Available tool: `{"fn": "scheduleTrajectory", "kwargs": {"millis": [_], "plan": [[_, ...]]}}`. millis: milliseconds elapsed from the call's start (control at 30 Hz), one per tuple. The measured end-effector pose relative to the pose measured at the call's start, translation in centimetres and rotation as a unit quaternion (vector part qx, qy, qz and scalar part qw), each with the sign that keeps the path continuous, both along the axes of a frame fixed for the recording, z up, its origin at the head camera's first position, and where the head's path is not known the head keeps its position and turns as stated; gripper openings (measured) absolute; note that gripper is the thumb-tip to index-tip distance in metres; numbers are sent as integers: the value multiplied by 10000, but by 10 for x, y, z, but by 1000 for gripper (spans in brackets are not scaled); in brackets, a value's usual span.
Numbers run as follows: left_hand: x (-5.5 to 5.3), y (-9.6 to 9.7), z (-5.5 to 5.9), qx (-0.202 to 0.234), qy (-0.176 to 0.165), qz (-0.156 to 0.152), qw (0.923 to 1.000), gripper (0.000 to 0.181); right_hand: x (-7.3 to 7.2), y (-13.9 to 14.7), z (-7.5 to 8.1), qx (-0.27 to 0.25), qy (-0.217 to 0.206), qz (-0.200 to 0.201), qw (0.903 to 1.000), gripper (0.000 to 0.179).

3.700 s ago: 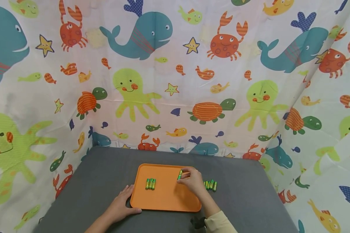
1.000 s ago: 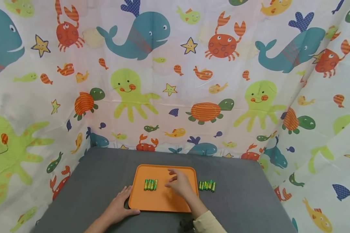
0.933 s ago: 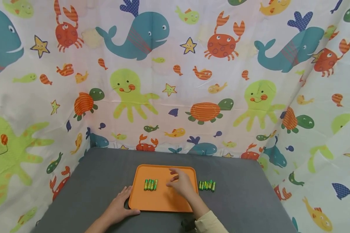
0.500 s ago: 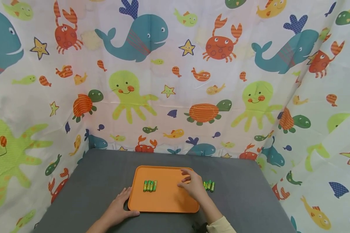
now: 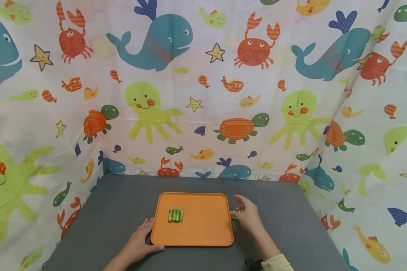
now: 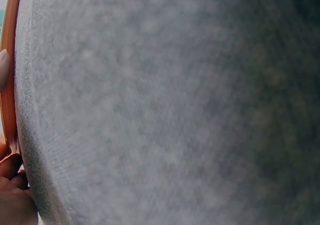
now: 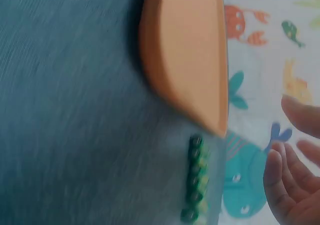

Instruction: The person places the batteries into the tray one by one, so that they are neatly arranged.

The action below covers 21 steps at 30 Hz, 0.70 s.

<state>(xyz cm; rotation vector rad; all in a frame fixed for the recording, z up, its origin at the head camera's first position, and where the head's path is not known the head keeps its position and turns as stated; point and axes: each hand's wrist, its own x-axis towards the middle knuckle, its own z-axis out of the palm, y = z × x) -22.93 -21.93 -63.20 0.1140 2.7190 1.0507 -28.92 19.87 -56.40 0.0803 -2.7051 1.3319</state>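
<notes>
An orange tray lies on the dark table. A row of several green-and-yellow batteries lies side by side toward its left. My left hand rests against the tray's front-left corner, fingers along the left edge and thumb at the front edge. My right hand is just right of the tray, fingers apart and nothing between them. It partly covers a second row of batteries on the table. In the right wrist view these batteries stand in a line near the tray's corner, apart from the fingers.
Dark grey cloth covers the table. A white curtain printed with sea animals hangs behind and at both sides. A small dark object is at the right wrist, by the cream sleeve.
The battery pinched in my right hand earlier now lies in the tray's row. That hand has let go and moved right, from over the tray to the loose batteries. The left hand keeps its place.
</notes>
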Motion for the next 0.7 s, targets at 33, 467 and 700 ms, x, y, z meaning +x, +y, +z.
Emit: {"fn": "scheduleTrajectory", "kwargs": {"millis": [33, 467, 700], "plan": [[0, 1, 1, 10, -8, 2, 10000, 118, -1, 6, -1, 86, 1, -64, 9999, 67], [-5, 3, 0, 60, -21, 3, 10000, 121, -25, 74, -25, 1185, -852, -130, 9892, 93], [-2, -1, -3, 71, -158, 32, 9998, 120, -24, 75, -44, 1046, -980, 52, 9897, 86]]}}
